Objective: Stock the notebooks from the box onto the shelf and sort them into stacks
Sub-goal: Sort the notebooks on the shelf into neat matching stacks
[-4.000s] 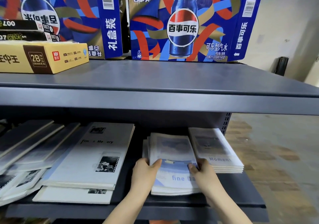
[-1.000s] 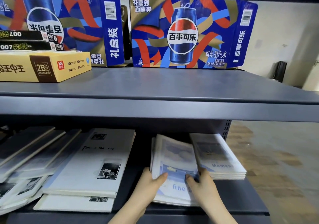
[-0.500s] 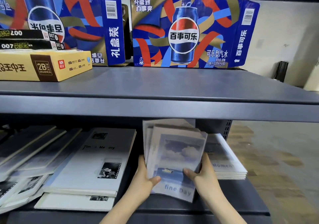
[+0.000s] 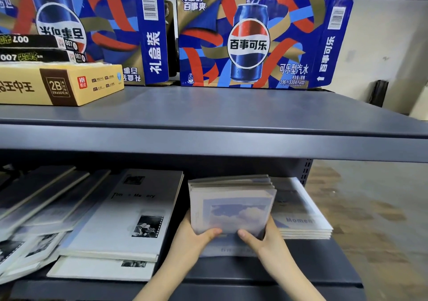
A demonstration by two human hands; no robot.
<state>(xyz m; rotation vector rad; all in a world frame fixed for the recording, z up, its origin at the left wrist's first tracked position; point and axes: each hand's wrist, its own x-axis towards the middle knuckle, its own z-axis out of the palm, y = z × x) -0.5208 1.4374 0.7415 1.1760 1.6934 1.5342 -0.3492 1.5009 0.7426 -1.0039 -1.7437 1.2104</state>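
Since half a second ago I have brought the stack of cloud-cover notebooks (image 4: 234, 208) a little lower and squarer, though it is still tipped up off the lower shelf (image 4: 231, 273) where it lay flat a second ago. The upper shelf (image 4: 231, 110) runs across the whole view, dark grey. At its back stand two Pepsi cartons: the right carton (image 4: 254, 38) upright, the left carton (image 4: 92, 22) upside down. In front of the left one sits a yellow 2B eraser box (image 4: 58, 85) with two black 007 boxes (image 4: 30, 48) stacked on it. On the lower shelf, far left, is a slumped pile of large notebooks (image 4: 41, 203), fanned and overlapping. Beside it lies a tidier stack of large white "Time Memory" notebooks (image 4: 125, 212), its top one shifted back from the one beneath. To the right, near the shelf's end, lies a flat stack of "Moment" notebooks (image 4: 301, 219). Between those two stacks is the one I hold, its far edge raised and its upper copies slightly stepped. Its near edge is low by the shelf, blurred, so I cannot tell whether it touches. My left hand (image 4: 192, 238) grips the stack's left side and my right hand (image 4: 266, 240) its right side. My fingers (image 4: 212, 232) curl round it, both thumbs pressed on the front cover near the bottom, the rest hidden behind.
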